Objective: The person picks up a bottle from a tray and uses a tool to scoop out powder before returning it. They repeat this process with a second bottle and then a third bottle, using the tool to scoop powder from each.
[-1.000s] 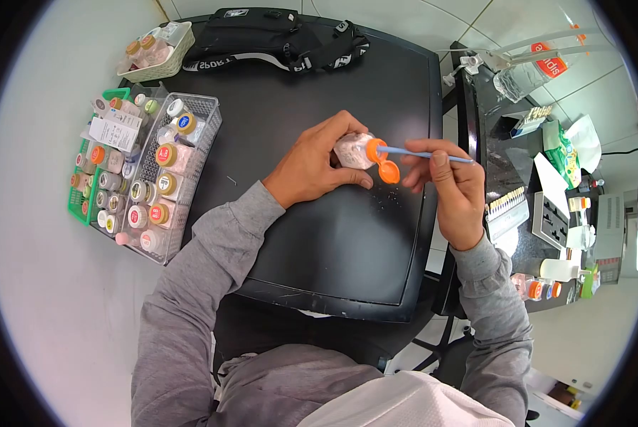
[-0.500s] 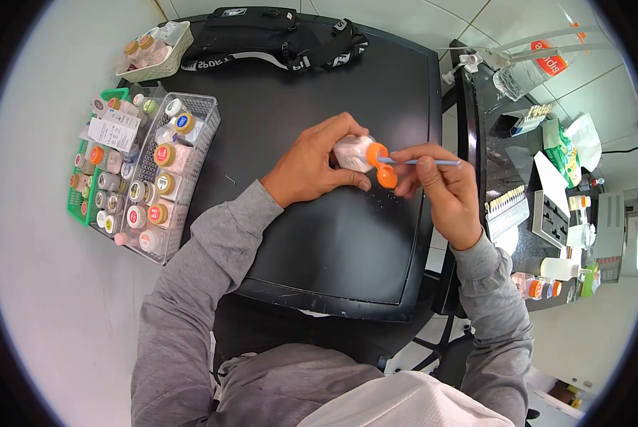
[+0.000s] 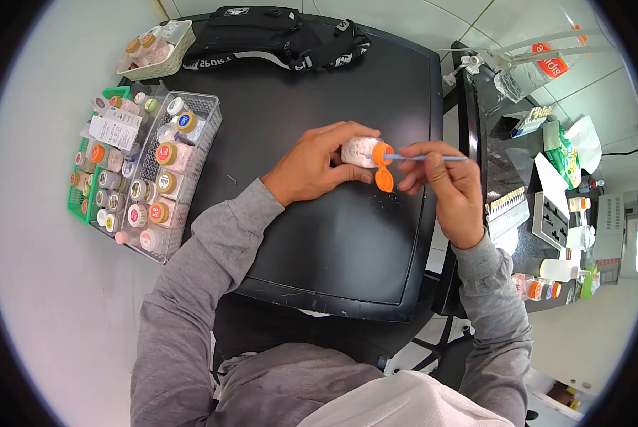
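My left hand [image 3: 320, 160] is closed around a small clear bottle [image 3: 358, 151] with pale pinkish-white contents, tipped on its side over the black table. Its orange flip-top cap [image 3: 384, 179] hangs open toward me. Between the fingers of my right hand [image 3: 448, 186] is a thin blue stick [image 3: 426, 157]. The stick's left end meets the orange mouth of the bottle; whether the tip is inside is hidden. Small light specks [image 3: 386, 199] lie on the table just below the cap.
Left stand a grey plastic basket [image 3: 206, 103] and a green basket [image 3: 81, 213] of capped jars. A cream basket [image 3: 184, 50] and a black bag [image 3: 251, 34] sit at the back. A dark side counter [image 3: 500, 117] holds a tooth shade guide [image 3: 507, 213] and bottles.
The bottle has shifted slightly right and lies more level. The blue stick has come up a little and its tip is still at the mouth. More specks show on the table.
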`<move>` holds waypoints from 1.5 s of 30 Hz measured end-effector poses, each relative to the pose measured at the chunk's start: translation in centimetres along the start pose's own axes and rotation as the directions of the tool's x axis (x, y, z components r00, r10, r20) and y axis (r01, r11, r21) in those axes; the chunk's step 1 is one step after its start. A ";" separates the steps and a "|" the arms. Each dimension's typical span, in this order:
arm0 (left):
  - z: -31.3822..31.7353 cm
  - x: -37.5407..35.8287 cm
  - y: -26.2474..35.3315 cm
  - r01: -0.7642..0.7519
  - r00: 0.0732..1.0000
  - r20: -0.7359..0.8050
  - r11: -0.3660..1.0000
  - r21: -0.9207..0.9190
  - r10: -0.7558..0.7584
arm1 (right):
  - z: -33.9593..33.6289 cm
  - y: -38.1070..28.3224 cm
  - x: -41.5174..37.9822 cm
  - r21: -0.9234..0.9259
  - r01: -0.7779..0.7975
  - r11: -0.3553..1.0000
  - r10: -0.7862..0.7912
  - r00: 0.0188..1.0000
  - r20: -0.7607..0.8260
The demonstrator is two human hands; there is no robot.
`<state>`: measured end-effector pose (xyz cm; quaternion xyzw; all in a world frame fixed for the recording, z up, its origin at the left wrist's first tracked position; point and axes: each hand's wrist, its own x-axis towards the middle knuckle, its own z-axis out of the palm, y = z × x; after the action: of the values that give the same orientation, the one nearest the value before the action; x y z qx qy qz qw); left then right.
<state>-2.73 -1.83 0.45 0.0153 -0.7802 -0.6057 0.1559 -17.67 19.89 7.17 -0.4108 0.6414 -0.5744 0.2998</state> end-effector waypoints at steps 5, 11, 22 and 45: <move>0.0 0.0 0.0 -0.010 1.000 0.025 0.999 0.051 0.008 | -0.4 0.5 0.1 0.040 -0.016 0.999 0.016 1.000 -0.012; -0.1 -0.1 0.4 -0.007 0.999 0.039 0.992 0.124 0.002 | -0.5 0.4 0.2 0.024 0.015 1.000 -0.015 1.000 0.000; -0.1 0.0 -0.1 -0.030 0.999 0.035 0.991 0.129 0.025 | -0.4 0.4 0.1 -0.026 0.107 0.994 -0.110 0.987 -0.113; 0.0 -0.2 0.6 -0.042 0.998 0.044 0.975 0.220 0.033 | -1.0 0.8 0.3 0.121 -0.057 0.991 0.067 0.995 -0.079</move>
<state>-2.42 -1.64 0.97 0.0056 -0.8457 -0.5124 0.1490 -18.81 20.06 6.60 -0.3478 0.6304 -0.6187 0.3144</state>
